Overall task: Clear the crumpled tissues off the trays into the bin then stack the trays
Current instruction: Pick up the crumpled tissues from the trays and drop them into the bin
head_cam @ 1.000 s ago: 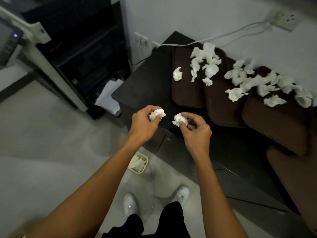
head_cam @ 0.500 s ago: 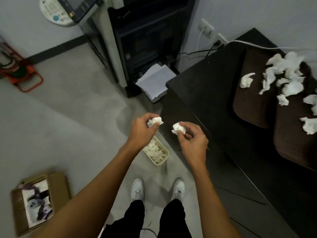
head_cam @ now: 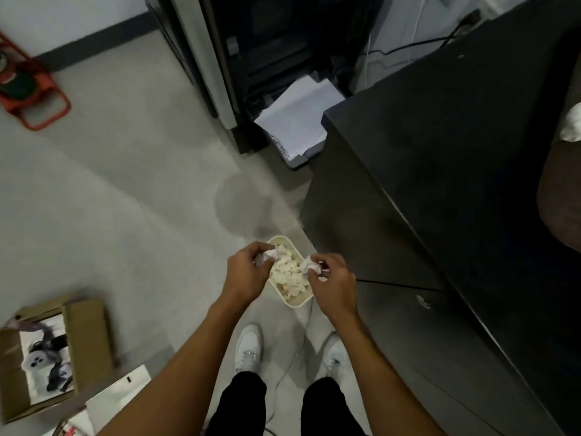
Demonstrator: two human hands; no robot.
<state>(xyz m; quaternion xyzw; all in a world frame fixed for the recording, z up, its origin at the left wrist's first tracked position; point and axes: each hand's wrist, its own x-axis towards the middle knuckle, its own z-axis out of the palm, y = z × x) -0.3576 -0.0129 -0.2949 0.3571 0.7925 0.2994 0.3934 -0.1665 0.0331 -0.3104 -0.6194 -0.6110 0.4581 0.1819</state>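
A small cream bin (head_cam: 298, 303) stands on the floor by the dark cabinet, filled with several crumpled white tissues. My left hand (head_cam: 246, 272) pinches one crumpled tissue (head_cam: 271, 255) over the bin's left rim. My right hand (head_cam: 333, 280) pinches another crumpled tissue (head_cam: 308, 265) over the bin's right side. At the far right edge a brown tray (head_cam: 558, 196) lies on the cabinet, with one white tissue (head_cam: 572, 124) showing on it. The other trays are out of view.
The black cabinet (head_cam: 440, 171) fills the right side. A printer stand (head_cam: 267, 58) with loose paper sheets (head_cam: 298, 118) is ahead. A cardboard box (head_cam: 53, 354) sits at lower left, a red frame (head_cam: 34, 99) at far left. My white shoes (head_cam: 250, 347) stand below the bin.
My view has swung down and left, away from the trays toward the floor. Both hands, each still holding a tissue, have come over the bin.
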